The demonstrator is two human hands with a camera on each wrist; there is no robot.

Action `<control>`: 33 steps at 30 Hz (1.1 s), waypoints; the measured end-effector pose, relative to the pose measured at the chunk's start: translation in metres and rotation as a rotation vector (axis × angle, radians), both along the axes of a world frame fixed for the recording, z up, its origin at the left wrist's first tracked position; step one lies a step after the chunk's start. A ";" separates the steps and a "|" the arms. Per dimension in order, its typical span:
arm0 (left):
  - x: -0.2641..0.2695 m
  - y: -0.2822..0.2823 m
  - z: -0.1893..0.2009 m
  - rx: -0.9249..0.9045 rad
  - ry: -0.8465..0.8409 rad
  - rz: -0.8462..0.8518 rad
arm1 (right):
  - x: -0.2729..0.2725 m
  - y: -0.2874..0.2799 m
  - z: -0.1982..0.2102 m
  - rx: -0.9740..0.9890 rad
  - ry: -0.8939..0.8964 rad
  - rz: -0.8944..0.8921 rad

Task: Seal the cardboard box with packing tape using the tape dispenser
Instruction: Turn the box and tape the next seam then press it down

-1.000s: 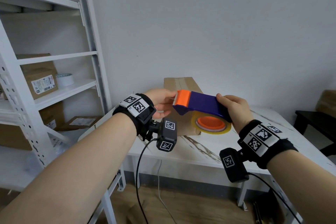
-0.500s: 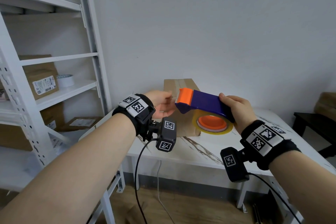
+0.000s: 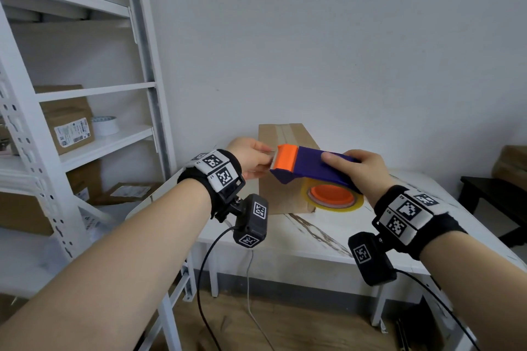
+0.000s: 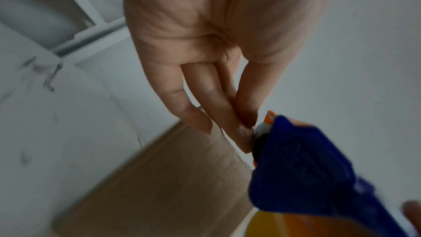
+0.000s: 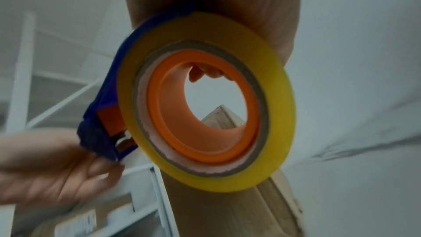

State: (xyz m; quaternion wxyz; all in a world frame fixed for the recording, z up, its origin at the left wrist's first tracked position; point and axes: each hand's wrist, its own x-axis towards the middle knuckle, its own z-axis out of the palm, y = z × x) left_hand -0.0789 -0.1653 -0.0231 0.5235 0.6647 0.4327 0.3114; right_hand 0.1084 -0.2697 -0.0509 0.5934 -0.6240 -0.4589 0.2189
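Note:
My right hand (image 3: 343,168) grips the blue tape dispenser (image 3: 316,165) in the air in front of the cardboard box (image 3: 285,137). The yellow tape roll (image 3: 332,198) on its orange core hangs under the handle and fills the right wrist view (image 5: 205,100). My left hand (image 3: 268,157) pinches the tape end at the orange cutter head (image 3: 286,155). In the left wrist view, thumb and fingers (image 4: 230,116) meet right at the dispenser's front (image 4: 307,168). The closed box stands on the white table (image 3: 313,234), a tape strip along its top seam.
White metal shelving (image 3: 85,148) stands at the left and holds labelled cartons (image 3: 67,125) and tape rolls (image 3: 105,125). A dark bench (image 3: 496,194) sits beyond the table's right end. Cables hang from both wrist cameras over the wooden floor.
My left fingers have closed in on the dispenser's orange front edge. My right hand's thumb now lies across the blue body. The dispenser has stayed at about the same height.

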 end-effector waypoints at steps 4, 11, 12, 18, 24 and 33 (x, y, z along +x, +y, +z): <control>0.003 0.007 -0.003 0.148 0.065 0.094 | -0.003 0.003 0.002 -0.050 -0.086 0.043; -0.016 0.025 -0.003 0.148 -0.090 0.192 | 0.020 -0.004 0.017 -0.079 -0.207 -0.024; -0.022 0.029 -0.004 0.148 -0.094 0.217 | 0.028 -0.006 0.017 -0.080 -0.196 -0.051; -0.027 0.032 0.001 0.036 -0.105 0.155 | 0.054 -0.003 0.031 -0.091 -0.219 -0.138; -0.016 0.036 -0.010 0.053 -0.142 0.219 | 0.064 0.009 0.048 -0.079 -0.248 -0.139; -0.008 0.045 -0.002 0.062 -0.094 0.260 | 0.072 0.025 0.066 -0.083 -0.191 -0.146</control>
